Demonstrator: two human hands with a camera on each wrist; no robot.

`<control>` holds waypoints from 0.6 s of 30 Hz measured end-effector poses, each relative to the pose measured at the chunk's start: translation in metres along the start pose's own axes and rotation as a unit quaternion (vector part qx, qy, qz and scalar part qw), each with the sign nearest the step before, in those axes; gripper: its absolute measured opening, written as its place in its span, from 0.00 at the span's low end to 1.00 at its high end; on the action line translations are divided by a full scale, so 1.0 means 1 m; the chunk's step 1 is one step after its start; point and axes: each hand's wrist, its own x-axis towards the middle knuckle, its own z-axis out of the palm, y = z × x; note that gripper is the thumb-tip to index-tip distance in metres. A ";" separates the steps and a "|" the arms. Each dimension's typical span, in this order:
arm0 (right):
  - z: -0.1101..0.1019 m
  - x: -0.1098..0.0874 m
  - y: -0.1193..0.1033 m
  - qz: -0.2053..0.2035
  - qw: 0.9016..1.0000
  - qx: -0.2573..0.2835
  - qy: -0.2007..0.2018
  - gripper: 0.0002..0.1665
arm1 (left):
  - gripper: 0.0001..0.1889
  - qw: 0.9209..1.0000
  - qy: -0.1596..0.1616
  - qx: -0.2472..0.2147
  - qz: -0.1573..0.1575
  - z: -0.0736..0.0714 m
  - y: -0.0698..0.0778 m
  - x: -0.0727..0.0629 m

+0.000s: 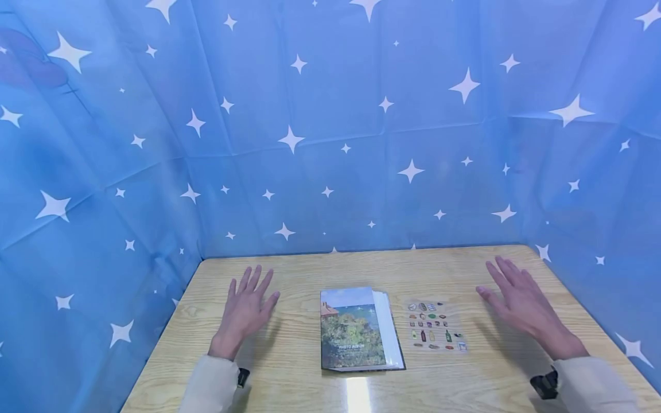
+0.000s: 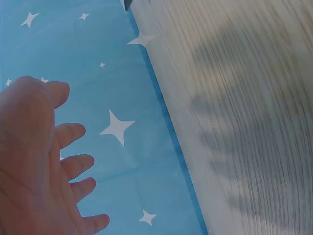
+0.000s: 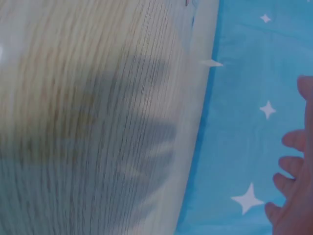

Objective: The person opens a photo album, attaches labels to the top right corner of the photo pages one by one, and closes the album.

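In the head view my left hand [image 1: 245, 312] hovers over the left part of the table with its fingers spread and nothing held. My right hand [image 1: 527, 304] is over the right part, also spread and holding nothing. Between them lies a photo album [image 1: 351, 330] with a painted seaside garden on its cover, which stands slightly raised over white pages. Just right of it is a clear sticker sheet [image 1: 436, 326] with several rows of small food and bottle pictures; the right hand is the nearer one to it. Both wrist views show spread fingers and their shadows on the wood.
The wooden table [image 1: 294, 275] has rounded far corners. A blue curtain [image 1: 351, 172] with white stars hangs behind it and along both sides. Bright glare falls on the tabletop in front of the album. A dark band sits at each wrist by the light sleeves.
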 end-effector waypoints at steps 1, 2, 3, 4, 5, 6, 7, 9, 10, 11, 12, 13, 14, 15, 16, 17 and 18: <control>0.001 0.000 -0.001 -0.001 1.000 0.000 -0.002 0.41 | 0.31 1.000 -0.002 -0.002 0.000 0.000 0.001 0.000; 0.001 0.001 -0.002 -0.002 1.000 0.002 -0.002 0.41 | 0.31 1.000 -0.005 -0.003 0.000 0.001 0.003 0.001; 0.002 0.001 -0.003 -0.003 1.000 0.003 -0.003 0.41 | 0.31 1.000 -0.007 -0.005 0.001 0.001 0.004 0.001; 0.003 0.001 -0.004 -0.004 1.000 0.004 -0.005 0.41 | 0.31 1.000 -0.010 -0.007 0.001 0.002 0.005 0.002; 0.003 0.002 -0.005 -0.004 1.000 0.005 -0.007 0.41 | 0.31 1.000 -0.011 -0.008 0.001 0.002 0.007 0.002; 0.004 0.002 -0.006 -0.005 1.000 0.006 -0.008 0.41 | 0.31 1.000 -0.010 -0.008 0.003 0.003 0.008 0.002; 0.004 0.003 -0.007 -0.006 1.000 0.008 -0.009 0.41 | 0.31 1.000 -0.009 -0.010 0.004 0.003 0.010 0.002; 0.006 0.004 -0.009 -0.009 1.000 0.011 -0.011 0.41 | 0.31 1.000 -0.008 -0.014 0.006 0.004 0.012 0.003; 0.007 0.004 -0.010 -0.010 1.000 0.013 -0.012 0.41 | 0.31 1.000 -0.008 -0.015 0.007 0.005 0.013 0.003; 0.008 0.005 -0.010 -0.011 1.000 0.015 -0.012 0.40 | 0.31 1.000 -0.008 -0.017 0.008 0.005 0.015 0.003; 0.009 0.005 -0.011 -0.013 1.000 0.016 -0.011 0.40 | 0.31 1.000 -0.009 -0.019 0.008 0.006 0.016 0.004; 0.010 0.006 -0.012 -0.014 1.000 0.017 -0.011 0.40 | 0.31 1.000 -0.011 -0.021 0.008 0.006 0.018 0.004; 0.010 0.007 -0.012 -0.015 1.000 0.019 -0.011 0.40 | 0.31 1.000 -0.013 -0.023 0.008 0.007 0.019 0.004; 0.011 0.007 -0.013 -0.017 1.000 0.019 -0.010 0.40 | 0.32 1.000 -0.013 -0.024 0.008 0.008 0.020 0.005; 0.012 0.008 -0.014 -0.018 1.000 0.020 -0.010 0.40 | 0.32 1.000 -0.014 -0.026 0.008 0.008 0.022 0.005; 0.012 0.008 -0.015 -0.020 1.000 0.021 -0.010 0.40 | 0.32 0.999 -0.014 -0.028 0.008 0.008 0.024 0.006; 0.013 0.009 -0.016 -0.022 0.999 0.023 -0.009 0.40 | 0.31 0.999 -0.014 -0.029 0.008 0.009 0.025 0.006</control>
